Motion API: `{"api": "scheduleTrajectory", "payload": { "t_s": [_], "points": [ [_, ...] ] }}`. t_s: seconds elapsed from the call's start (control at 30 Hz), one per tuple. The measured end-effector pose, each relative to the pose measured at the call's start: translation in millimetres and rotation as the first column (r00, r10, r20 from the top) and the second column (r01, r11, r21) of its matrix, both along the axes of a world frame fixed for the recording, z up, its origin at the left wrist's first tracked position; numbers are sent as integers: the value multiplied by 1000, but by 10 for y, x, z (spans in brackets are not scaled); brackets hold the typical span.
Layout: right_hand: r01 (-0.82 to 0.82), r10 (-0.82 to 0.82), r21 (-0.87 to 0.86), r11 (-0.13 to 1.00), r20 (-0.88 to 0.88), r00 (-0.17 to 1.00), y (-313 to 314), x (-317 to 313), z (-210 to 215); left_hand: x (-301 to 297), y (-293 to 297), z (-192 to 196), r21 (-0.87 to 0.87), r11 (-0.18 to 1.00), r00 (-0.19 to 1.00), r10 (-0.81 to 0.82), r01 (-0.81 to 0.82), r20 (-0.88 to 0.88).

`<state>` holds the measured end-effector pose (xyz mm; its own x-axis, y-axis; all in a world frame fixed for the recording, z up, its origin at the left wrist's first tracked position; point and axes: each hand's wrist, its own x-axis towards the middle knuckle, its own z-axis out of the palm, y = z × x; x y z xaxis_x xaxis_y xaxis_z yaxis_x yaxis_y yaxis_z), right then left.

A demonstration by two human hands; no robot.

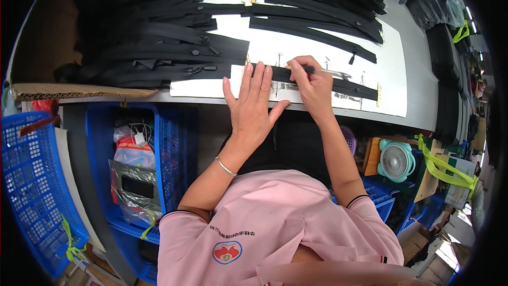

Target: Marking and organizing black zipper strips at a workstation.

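A black zipper (346,87) lies across a white board (394,63) marked with dark lines, its right end at a yellowish strip. My left hand (248,106) rests flat with fingers spread, the fingertips on the zipper's left part and the board. In my right hand (315,87) a pen (309,69) is pinched, blurred along its barrel, its tip hidden by my fingers close over the zipper. More black zippers (323,16) lie in rows beyond my hands. A thick heap of them (132,37) covers the left side, some with pulls showing.
A cardboard edge (79,92) lies at the table's front left. Below are blue plastic baskets (37,148), one with bags and a phone (137,186). At the right stand a small mint-green fan (396,161) and plastic-wrapped dark bundles (434,2).
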<state>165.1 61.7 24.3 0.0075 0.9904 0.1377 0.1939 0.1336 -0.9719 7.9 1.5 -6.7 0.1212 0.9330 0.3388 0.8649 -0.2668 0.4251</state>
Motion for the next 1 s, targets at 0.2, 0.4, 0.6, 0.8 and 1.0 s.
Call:
{"api": "scheduleTrajectory", "payload": {
  "t_s": [0.2, 0.4, 0.6, 0.8, 1.0],
  "points": [
    [-28, 33, -35, 999, 158, 987, 47, -51, -77, -10, -2, -14, 18, 1000, 1000, 7, -7, -1],
    [-32, 21, 45, 998, 223, 975, 59, -64, -136, -10, -9, -40, 36, 999, 1000, 11, -11, -16],
    [-29, 0, 85, 996, 327, 945, 54, -77, -139, -3, -10, -47, 32, 999, 1000, 13, -12, -24],
    [-86, 77, 51, 995, 162, 984, 36, -8, -121, 2, -5, -46, 17, 1000, 999, 14, -13, -30],
    [-136, 120, 61, 989, 217, 969, 39, -1, -165, 3, -2, -57, 19, 1000, 999, 17, -16, -35]
  ]
}}
